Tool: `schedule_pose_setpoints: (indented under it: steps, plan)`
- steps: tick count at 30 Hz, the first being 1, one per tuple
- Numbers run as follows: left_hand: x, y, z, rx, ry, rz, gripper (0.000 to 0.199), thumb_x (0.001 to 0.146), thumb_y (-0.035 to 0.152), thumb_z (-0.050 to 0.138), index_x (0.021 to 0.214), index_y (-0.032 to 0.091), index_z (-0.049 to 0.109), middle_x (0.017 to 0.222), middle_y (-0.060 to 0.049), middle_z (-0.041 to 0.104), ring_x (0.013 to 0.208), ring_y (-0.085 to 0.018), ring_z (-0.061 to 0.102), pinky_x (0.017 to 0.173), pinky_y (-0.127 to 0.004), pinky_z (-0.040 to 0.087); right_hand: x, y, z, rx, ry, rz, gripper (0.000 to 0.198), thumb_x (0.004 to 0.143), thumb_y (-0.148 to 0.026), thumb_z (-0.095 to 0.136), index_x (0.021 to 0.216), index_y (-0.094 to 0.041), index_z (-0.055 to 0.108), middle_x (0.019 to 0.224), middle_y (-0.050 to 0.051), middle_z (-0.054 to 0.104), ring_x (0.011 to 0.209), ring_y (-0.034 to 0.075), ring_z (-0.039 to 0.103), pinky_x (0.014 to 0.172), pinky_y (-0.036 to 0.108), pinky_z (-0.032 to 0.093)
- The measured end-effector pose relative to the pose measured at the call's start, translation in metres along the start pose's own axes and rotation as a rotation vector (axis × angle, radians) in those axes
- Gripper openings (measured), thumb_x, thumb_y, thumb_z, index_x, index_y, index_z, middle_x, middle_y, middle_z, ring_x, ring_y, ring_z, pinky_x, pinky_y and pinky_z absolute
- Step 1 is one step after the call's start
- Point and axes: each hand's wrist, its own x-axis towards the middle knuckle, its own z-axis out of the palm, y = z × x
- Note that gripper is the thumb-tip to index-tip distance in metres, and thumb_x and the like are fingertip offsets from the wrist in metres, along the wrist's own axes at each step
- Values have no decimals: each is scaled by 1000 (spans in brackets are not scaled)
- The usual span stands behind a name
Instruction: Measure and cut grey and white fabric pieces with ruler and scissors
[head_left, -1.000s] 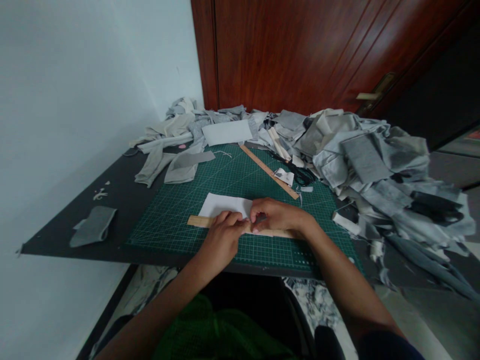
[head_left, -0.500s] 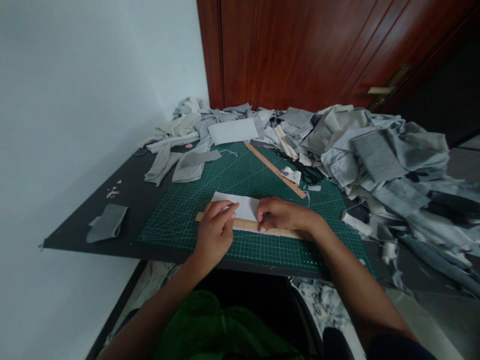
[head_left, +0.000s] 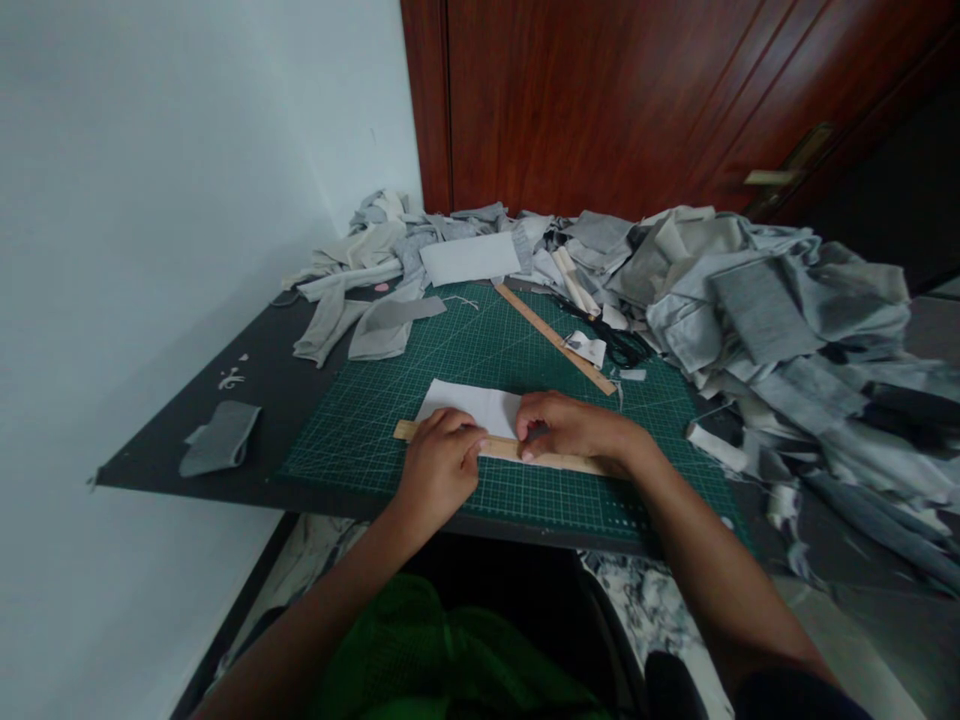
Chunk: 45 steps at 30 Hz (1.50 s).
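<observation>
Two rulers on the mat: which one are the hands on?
The near ruler, lying across the white sheet, under the left hand and right hand; the far ruler lies slanted behind, untouched.

smooth wooden ruler (head_left: 502,449), matt sheet (head_left: 486,407) (paper, perhaps), dull cloth scraps (head_left: 765,310), glossy wooden door (head_left: 600,110)

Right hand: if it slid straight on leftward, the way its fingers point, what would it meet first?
Most likely the left hand, just ahead along the wooden ruler. The right hand itself seems to touch that ruler, though depth is hard to judge.
</observation>
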Motion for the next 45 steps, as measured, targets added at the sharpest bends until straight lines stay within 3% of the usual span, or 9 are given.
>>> schedule_pose_setpoints:
  steps: [8, 16, 45]
  plan:
    - [-3, 4, -1, 48, 2, 1, 19, 93, 12, 57, 91, 21, 74, 95, -5, 66, 98, -24, 59, 89, -41, 48, -1, -1, 1, 10, -11, -8, 11, 79, -25, 81, 85, -19, 73, 85, 1, 65, 86, 20, 60, 75, 28, 41]
    - [-10, 17, -2, 198, -124, 73, 19, 94, 13, 54, 105, 18, 69, 102, -8, 68, 102, -26, 58, 88, -43, 48, -1, 1, 5, 57, -28, 0, 8, 81, -27, 77, 85, -21, 73, 86, 1, 67, 88, 21, 60, 77, 30, 42]
    - [-10, 18, -5, 213, -124, 59, 18, 93, 15, 55, 101, 18, 70, 101, -7, 68, 99, -27, 57, 85, -46, 47, 0, 2, 5, 44, -26, -19, 8, 82, -24, 77, 85, -20, 72, 87, 1, 67, 88, 21, 62, 76, 29, 42]
